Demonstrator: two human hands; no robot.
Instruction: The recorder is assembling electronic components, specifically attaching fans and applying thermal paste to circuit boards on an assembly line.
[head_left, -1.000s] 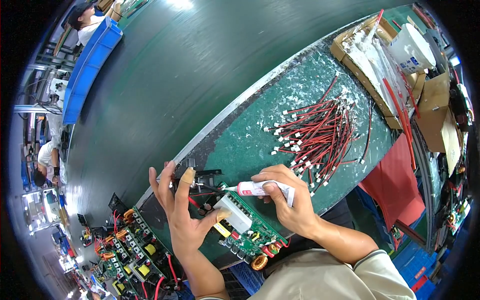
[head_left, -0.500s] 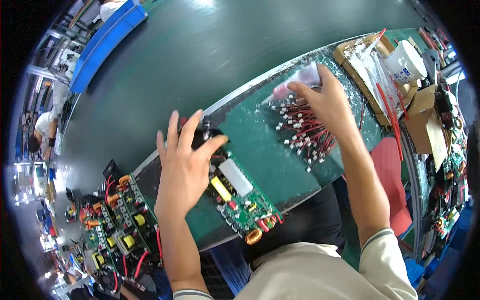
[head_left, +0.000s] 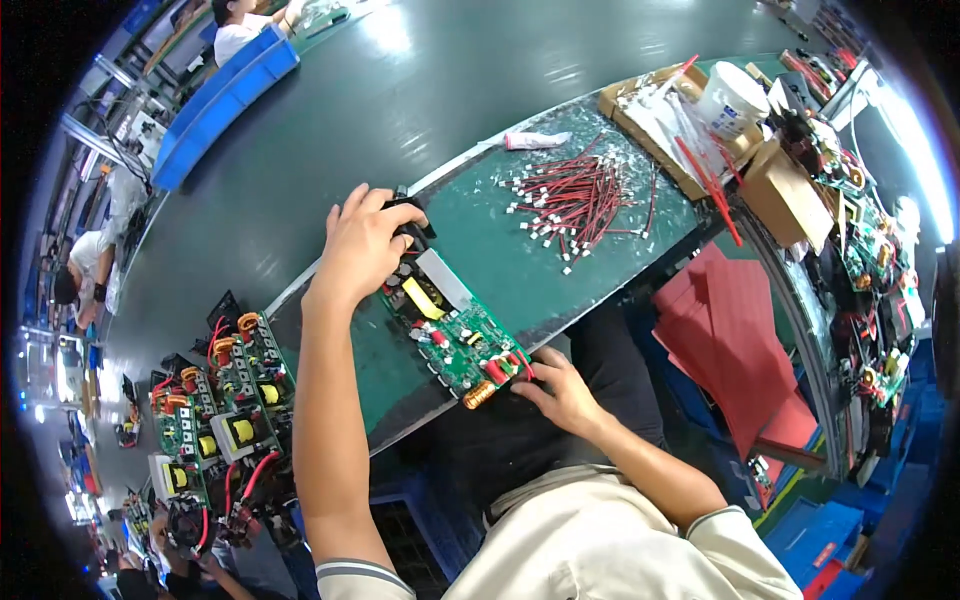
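Observation:
A green circuit board [head_left: 470, 343] lies aslant on the green work surface, carrying a white block, a yellow part and a copper coil at its near end. My left hand [head_left: 358, 250] is closed round the black part [head_left: 418, 226] at the board's far end. At the near right corner, by the red wires, my right hand [head_left: 563, 390] pinches the board's edge; its fingertips are partly hidden. Beyond the board lies a white and pink squeeze tube [head_left: 537, 140] on its side. A heap of red and black wires [head_left: 590, 200] with white connectors spreads to the right.
More populated circuit boards [head_left: 225, 420] stand at the left. A cardboard tray [head_left: 655, 140] and a white bucket [head_left: 732, 100] are at the far right, near red sheets [head_left: 720, 335]. A blue bin [head_left: 225, 110] lies far left, with other people beyond.
My right hand has let go of the squeeze tube, which now lies beyond the wires, and has come down to the board's near corner. My left hand has closed on the far end.

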